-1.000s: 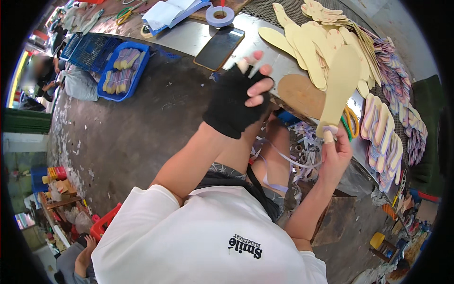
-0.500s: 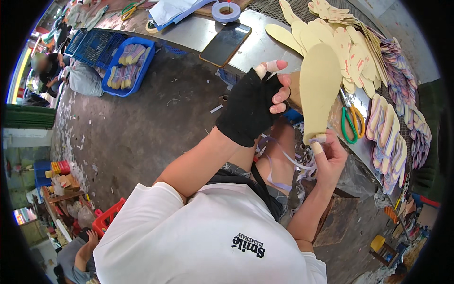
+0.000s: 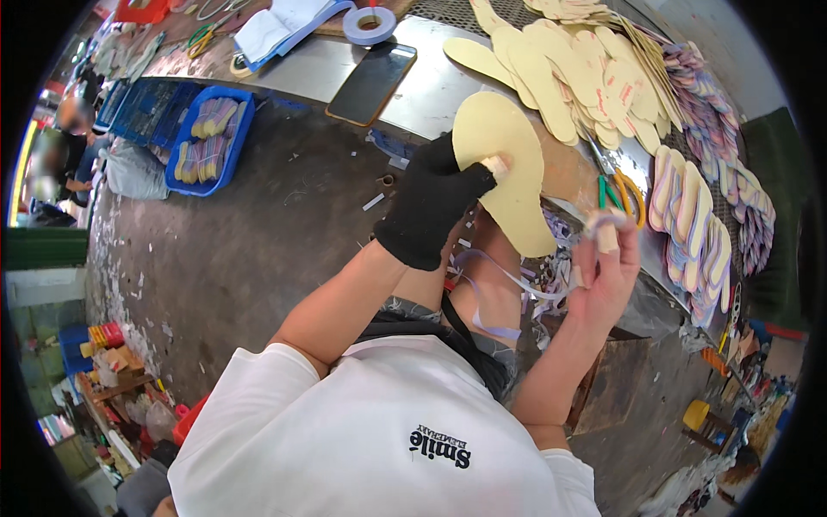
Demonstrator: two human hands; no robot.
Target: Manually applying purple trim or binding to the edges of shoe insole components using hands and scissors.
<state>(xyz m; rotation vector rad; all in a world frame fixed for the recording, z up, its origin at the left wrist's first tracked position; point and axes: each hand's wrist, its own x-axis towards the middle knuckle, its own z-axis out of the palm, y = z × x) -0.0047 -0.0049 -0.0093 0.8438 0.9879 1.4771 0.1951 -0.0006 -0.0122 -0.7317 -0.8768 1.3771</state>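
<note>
A cream shoe insole (image 3: pixel 502 129) is held in my left hand (image 3: pixel 426 202), which wears a black fingerless glove. The thumb, wrapped in light tape, presses on the insole's upper face; the other fingers are hidden beneath it. Just right of the insole's narrower end is my right hand (image 3: pixel 606 274), its fingers closed around a thin lilac strip (image 3: pixel 527 289). The strip loops over its fingertips and trails down over my thighs. Tape covers some fingertips of this hand too. Scissors with green and orange handles (image 3: pixel 636 198) lie on the table beyond it.
Cream insoles (image 3: pixel 560 73) are heaped on the table, with lilac-edged insoles (image 3: pixel 685 211) stacked to the right. A phone (image 3: pixel 372 84) and a lilac tape roll (image 3: pixel 369 26) lie farther left. A blue basket (image 3: pixel 247 127) of insoles stands at the left, near other people.
My left hand, earlier apart from the insole, now grips it; the insole has tilted and shifted left. My right hand has left the insole's end and risen slightly with the strip.
</note>
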